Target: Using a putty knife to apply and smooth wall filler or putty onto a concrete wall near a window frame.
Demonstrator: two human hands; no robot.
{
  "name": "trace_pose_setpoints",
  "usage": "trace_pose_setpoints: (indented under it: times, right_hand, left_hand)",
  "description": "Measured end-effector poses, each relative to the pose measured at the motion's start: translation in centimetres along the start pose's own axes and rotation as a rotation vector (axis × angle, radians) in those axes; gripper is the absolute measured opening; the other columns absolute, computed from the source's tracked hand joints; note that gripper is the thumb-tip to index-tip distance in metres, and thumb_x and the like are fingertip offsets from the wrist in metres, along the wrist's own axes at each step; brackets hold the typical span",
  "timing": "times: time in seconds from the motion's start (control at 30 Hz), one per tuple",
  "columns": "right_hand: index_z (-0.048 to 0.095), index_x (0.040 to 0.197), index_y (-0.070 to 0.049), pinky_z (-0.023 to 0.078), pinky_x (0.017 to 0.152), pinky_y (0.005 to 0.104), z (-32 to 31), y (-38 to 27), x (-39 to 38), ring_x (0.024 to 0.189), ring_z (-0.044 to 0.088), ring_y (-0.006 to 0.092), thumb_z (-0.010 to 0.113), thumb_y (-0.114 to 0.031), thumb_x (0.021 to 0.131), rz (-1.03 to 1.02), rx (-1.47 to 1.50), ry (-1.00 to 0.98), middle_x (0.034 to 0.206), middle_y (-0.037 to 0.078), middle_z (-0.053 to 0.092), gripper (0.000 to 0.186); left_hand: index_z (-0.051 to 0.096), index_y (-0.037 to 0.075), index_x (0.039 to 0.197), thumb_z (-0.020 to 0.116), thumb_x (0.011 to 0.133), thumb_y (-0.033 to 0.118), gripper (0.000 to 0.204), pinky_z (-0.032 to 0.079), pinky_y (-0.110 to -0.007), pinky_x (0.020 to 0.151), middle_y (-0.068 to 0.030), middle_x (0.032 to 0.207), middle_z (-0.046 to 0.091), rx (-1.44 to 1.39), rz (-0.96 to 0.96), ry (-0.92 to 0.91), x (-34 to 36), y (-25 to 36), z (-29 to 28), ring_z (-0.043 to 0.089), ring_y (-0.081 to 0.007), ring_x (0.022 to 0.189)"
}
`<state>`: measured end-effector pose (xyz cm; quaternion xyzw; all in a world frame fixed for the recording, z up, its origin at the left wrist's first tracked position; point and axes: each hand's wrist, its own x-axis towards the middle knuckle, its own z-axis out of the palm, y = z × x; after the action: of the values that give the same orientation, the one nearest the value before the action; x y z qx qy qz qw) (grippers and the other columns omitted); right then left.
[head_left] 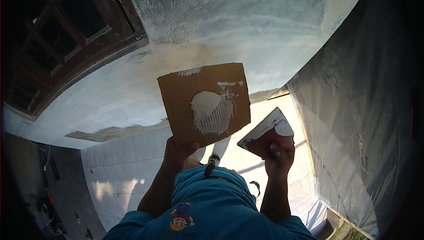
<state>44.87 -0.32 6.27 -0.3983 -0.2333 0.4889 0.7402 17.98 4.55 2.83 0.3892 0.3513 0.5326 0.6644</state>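
Note:
A square piece of brown cardboard (180, 107) is held out in front of me, with my left hand (180, 151) closed on its near edge, thumb on top. On the cardboard sits a mound of white putty (206, 102), with ridged smears beside it and more streaks near the far edge. My right hand (280, 158) is closed round a dark red putty spreader (261, 144), thumb pressed on its face. White putty coats the spreader's wide far edge. The spreader is a little to the right of the cardboard and apart from it.
Ahead stands a patchy grey and white wall (229, 23). At upper left is a brown wooden window frame (132, 30) with panes. A translucent plastic sheet (349, 125) hangs on the right. Pale sunlit floor (296, 187) lies below, with a strip of grass at lower right.

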Motion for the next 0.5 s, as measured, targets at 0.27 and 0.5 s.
trace_pose_setpoints:
  times: [0.27, 0.5]
  right_hand:
    - [0.057, 0.105, 0.005, 0.050, 0.051, 0.0259, 0.3, -0.6, 0.4, 0.067, 0.063, 0.0167, 0.063, 0.007, 0.074, -0.065, -0.057, -0.004, 0.085, 0.012, 0.065, 0.032]
    - [0.059, 0.106, 0.002, 0.049, 0.056, 0.0253, 0.9, -0.1, 0.3, 0.075, 0.062, 0.0172, 0.068, 0.001, 0.077, -0.040, -0.135, -0.039, 0.091, 0.008, 0.065, 0.030]
  left_hand:
    - [0.060, 0.001, 0.109, 0.071, 0.078, 0.004, 0.033, 0.052, -0.035, 0.084, -0.0106, 0.101, 0.066, 0.069, -0.041, 0.160, 0.2, 0.7, -0.8, 0.064, -0.0200, 0.096]
    - [0.035, 0.012, 0.140, 0.058, 0.089, 0.025, 0.057, 0.053, -0.054, 0.088, -0.0142, 0.130, 0.051, -0.421, -0.097, 0.047, -0.1, -0.6, -0.6, 0.056, -0.0305, 0.116]
